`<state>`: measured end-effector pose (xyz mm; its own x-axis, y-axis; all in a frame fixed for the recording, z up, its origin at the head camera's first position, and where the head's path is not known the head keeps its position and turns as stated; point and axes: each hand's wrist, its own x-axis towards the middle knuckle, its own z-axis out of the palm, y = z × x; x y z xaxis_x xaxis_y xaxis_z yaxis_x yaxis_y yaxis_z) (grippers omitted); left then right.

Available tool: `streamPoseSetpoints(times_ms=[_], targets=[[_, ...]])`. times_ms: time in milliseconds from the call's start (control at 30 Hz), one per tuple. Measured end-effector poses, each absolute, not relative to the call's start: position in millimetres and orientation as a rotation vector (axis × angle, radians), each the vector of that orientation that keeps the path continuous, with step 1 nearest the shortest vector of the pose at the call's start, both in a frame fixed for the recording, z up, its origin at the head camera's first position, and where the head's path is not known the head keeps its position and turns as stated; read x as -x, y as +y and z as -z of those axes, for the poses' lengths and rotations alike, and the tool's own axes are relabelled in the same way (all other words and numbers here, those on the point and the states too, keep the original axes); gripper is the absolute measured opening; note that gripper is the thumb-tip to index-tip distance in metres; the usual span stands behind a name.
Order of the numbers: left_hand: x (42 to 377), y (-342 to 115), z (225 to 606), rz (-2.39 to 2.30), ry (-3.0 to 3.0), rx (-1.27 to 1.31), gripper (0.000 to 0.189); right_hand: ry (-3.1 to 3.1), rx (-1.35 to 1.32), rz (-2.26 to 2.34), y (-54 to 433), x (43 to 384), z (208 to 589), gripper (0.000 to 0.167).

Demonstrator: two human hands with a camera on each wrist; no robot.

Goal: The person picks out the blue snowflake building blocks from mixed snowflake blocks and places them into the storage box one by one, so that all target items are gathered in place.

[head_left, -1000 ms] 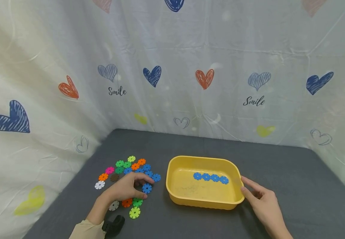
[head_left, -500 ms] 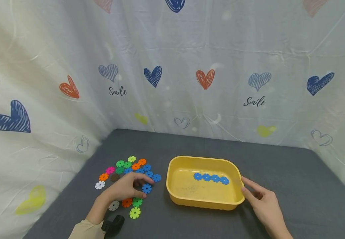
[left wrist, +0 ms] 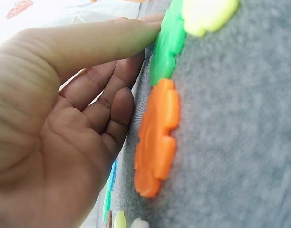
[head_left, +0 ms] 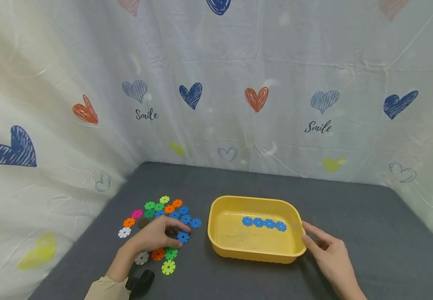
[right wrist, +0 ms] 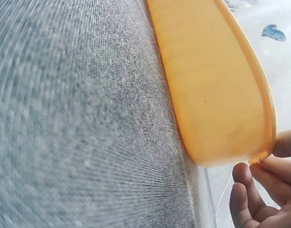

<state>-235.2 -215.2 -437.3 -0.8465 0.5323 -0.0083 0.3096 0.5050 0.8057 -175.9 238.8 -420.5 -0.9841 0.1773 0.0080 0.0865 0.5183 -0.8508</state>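
In the head view, my left hand is at the front of a scatter of plastic discs, its thumb and fingertips around the edges of a blue notched building disc. The left wrist view hides that disc; beside the thumb lie a green disc and an orange disc. My right hand holds the right end of a yellow plastic tub, thumb and fingers at its rim. Several blue discs lie in a slanting row on the tub floor.
More notched discs lie on the dark grey cloth at left: white, pink, lime and other colours. A dark band is on the left wrist. A heart-print curtain stands behind the table.
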Motion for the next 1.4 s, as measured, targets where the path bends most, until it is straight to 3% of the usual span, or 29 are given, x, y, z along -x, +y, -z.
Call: streamPoseSetpoints(times_ms=[933,1400], targets=[[233.2,-213.4,435.6,-1.275,2.519,-0.650,0.035,-2.663,0.232,-1.455,238.2,175.6,420.8,0.049],[231.3,-209.0,436.2,-1.503,2.518,-0.658,0.038,-2.681,0.245,-1.446,239.0,176.5,421.6,0.049]])
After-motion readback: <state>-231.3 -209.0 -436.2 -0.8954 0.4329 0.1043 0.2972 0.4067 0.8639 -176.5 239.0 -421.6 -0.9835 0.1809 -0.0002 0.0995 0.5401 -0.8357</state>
